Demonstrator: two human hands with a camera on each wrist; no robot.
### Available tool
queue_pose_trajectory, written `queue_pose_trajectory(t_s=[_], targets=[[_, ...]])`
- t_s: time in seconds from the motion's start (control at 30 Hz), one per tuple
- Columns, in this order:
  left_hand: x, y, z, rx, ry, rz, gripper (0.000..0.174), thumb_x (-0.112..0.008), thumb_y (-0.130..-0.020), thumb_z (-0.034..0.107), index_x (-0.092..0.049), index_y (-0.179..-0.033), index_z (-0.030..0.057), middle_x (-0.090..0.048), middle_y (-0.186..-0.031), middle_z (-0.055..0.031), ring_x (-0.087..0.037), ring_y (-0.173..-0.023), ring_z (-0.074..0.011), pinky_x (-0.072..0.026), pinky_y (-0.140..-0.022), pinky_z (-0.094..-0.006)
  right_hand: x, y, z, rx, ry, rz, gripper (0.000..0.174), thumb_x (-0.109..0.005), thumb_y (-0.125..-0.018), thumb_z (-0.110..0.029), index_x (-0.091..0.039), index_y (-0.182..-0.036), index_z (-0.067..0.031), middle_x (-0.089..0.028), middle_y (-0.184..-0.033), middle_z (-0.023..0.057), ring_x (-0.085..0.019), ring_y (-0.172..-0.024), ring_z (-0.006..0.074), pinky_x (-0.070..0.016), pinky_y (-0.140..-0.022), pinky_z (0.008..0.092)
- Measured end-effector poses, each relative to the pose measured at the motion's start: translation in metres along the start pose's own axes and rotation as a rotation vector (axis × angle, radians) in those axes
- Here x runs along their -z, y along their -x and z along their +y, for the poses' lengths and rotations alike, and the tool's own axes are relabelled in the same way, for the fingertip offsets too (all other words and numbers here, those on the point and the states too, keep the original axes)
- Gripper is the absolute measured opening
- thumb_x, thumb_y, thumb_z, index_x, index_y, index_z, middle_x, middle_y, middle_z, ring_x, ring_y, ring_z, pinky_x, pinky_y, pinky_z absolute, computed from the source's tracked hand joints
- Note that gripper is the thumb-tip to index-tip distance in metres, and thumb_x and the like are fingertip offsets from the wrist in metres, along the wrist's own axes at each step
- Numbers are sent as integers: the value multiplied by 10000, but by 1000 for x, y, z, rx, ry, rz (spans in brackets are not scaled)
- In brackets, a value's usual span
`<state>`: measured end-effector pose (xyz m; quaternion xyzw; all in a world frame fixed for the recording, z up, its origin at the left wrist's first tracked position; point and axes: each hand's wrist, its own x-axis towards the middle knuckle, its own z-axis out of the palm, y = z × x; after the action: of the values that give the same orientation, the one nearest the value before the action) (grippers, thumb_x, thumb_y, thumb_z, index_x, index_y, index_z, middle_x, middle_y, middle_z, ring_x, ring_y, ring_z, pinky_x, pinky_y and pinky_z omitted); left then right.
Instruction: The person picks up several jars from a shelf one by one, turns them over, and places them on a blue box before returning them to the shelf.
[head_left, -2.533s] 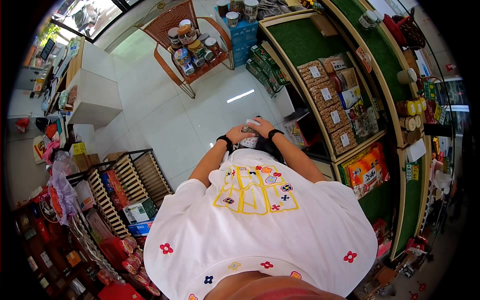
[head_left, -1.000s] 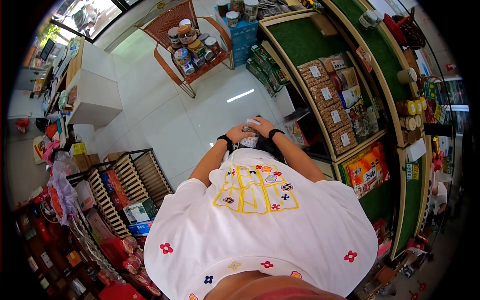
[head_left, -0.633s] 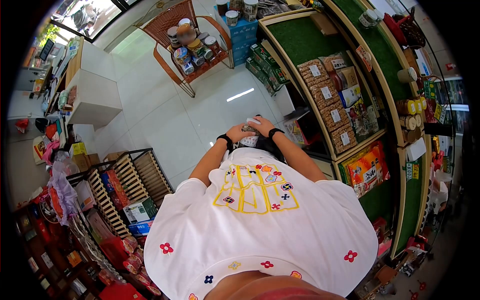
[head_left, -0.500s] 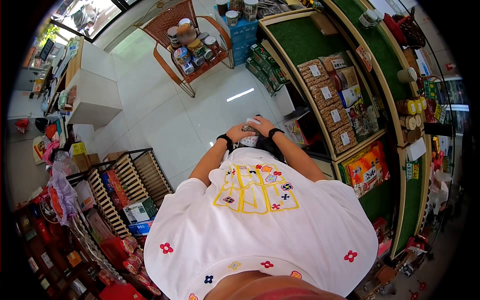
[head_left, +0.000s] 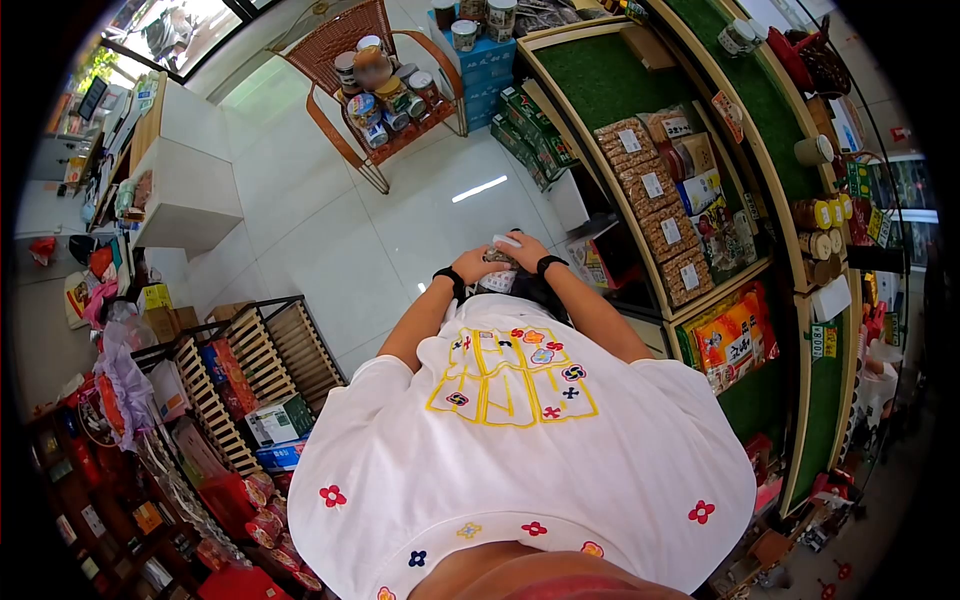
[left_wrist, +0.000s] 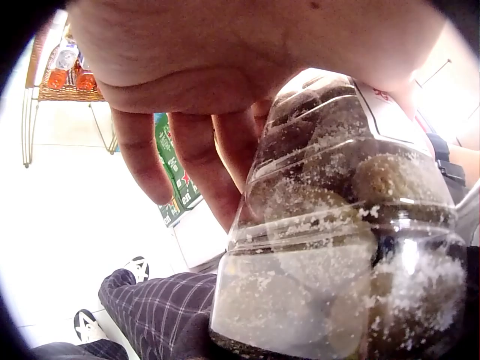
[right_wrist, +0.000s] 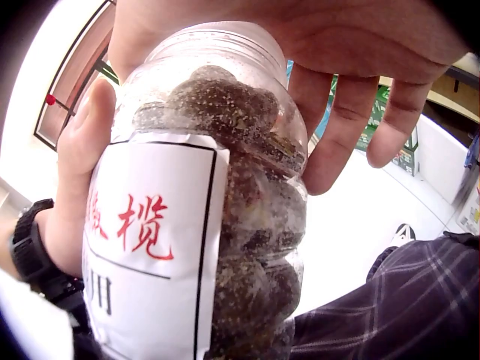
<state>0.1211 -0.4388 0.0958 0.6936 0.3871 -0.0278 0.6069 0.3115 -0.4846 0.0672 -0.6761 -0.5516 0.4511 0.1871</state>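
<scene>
A clear ribbed jar (left_wrist: 300,202) holds dark, round pieces dusted with white grains. Its white label (right_wrist: 150,232) bears red and black characters. Both hands are on the jar in front of the body. On one side, the left hand (head_left: 474,266) grips it; in the left wrist view this hand (left_wrist: 217,60) arches over it with bent fingers. The right hand (head_left: 525,250) holds the jar's upper end, where a white lid (head_left: 507,241) shows between the hands. Seen from the right wrist, that palm (right_wrist: 345,37) lies across the top, fingers bent down beyond the jar.
A wicker chair (head_left: 335,50) with several jars stands ahead, beside stacked blue boxes (head_left: 487,85). Green-lined shelves (head_left: 580,95) with packaged goods are at right. A slatted rack (head_left: 225,400) is at lower left, a white counter (head_left: 195,195) at upper left.
Both hands keep their hold on the jar and have barely moved. The head view has shifted very slightly.
</scene>
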Motion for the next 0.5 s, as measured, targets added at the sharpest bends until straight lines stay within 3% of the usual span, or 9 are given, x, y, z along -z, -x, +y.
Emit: queue_pose_trajectory(t_s=[0.07, 0.5], targets=[[0, -1, -2, -6, 28, -8, 650, -646, -763, 509, -517, -1243, 91, -623, -1109, -154, -589, -1037, -266, -432, -909, -340, 3, 1, -4, -20, -41, -27, 761, -555, -788, -617, -517, -1236, -3, -541, -1220, 237, -520, -1133, 349, -397, -966, 370], [1, 0, -6, -34, 67, -16, 657, -658, -764, 500, -511, -1239, 71, -624, -1101, -145, -590, -1029, -246, -432, -905, -327, -1, -1, -3, 13, -16, 2, 711, -547, -814, -585, -525, -1217, 1, -563, -1184, 227, -540, -1099, 338, -413, -935, 358]])
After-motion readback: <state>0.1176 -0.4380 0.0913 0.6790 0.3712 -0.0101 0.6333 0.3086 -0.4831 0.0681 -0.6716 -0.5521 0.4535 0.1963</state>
